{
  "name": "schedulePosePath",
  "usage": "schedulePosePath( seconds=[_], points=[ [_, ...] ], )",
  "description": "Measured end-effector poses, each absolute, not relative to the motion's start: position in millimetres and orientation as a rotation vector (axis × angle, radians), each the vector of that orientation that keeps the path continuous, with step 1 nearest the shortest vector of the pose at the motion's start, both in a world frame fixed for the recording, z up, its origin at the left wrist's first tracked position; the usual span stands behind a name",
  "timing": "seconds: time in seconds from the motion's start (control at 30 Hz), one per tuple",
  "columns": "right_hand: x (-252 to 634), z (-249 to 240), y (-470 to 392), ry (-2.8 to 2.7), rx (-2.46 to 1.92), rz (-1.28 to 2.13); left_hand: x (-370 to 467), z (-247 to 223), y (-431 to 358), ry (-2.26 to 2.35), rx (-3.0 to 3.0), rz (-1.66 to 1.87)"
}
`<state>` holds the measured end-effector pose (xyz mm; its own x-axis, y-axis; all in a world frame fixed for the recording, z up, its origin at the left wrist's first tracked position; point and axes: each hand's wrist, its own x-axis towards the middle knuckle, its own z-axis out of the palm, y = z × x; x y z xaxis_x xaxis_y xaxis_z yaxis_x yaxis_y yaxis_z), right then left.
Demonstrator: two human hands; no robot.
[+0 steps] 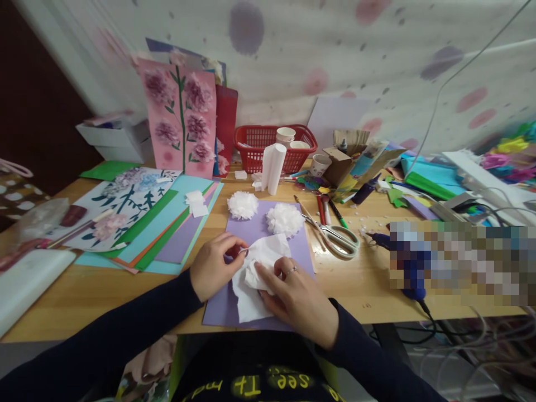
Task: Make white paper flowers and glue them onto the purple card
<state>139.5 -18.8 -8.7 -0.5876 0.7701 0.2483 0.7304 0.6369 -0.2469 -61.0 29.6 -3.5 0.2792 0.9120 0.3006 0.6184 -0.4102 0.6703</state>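
White tissue sheet (271, 248): in the head view, it lies on the purple card (219, 307) at the near edge of the wooden table (138, 301), directly before us. A crumpled bunch (253, 276) of tissue sits on top of it. Our left hand (215, 265) brings thumb and forefinger together in a pinch at the sheet's upper-left edge, apparently with a thin margin of paper between the tips. Our right hand (301, 296) has its fingers curled over the crumpled bunch, thumb on the near side, with little opening.

For sound handling, we judge a light, steady hold best: right fingers anchor the bunch without flattening it, while the left pinch takes a single layer. We should draw slowly along the paper, since a sharp tug could tear it. Dry fingertips should help.

Beyond the sheet, one white paper pompom (243, 205) and a second pompom (285, 219) rest just beside our working area; we should avoid pressing them. Scissors (344, 243) lie to the right, and the glue gun (382, 241) farther right; sleeves belong clear of its nozzle.
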Motion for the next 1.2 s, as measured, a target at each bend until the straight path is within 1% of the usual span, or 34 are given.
schedulePosePath(
  seconds=[0.37, 0.5, 0.6, 0.77, 0.9, 1.2],
  points=[
    [142.4, -25.1, -10.1, -2.472, -1.259, 0.117, -55.6, -6.6, 26.5, 1.402, 2.222, 0.706],
    [142.0, -18.4, -10.1, -2.52, -1.209, 0.109, -58.1, -5.5, 26.3, 1.416, 2.178, 0.761],
    [143.3, -13.2, -10.8, -2.571, -1.166, 0.101, -61.3, -6.3, 26.0, 1.43, 2.186, 0.9],
    [146.6, -15.3, -12.4, -2.538, -1.122, 0.101, -57.9, -9.3, 23.9, 1.362, 2.465, 1.071],
    [146.4, -17.2, -13.9, -2.495, -1.096, 0.107, -49.6, -12.3, 21.4, 1.307, 2.716, 1.079],
    [145.1, -14.0, -11.6, -2.485, -1.132, 0.181, -47.8, -14.0, 13.5, 1.051, 2.819, 1.001]
  ],
)
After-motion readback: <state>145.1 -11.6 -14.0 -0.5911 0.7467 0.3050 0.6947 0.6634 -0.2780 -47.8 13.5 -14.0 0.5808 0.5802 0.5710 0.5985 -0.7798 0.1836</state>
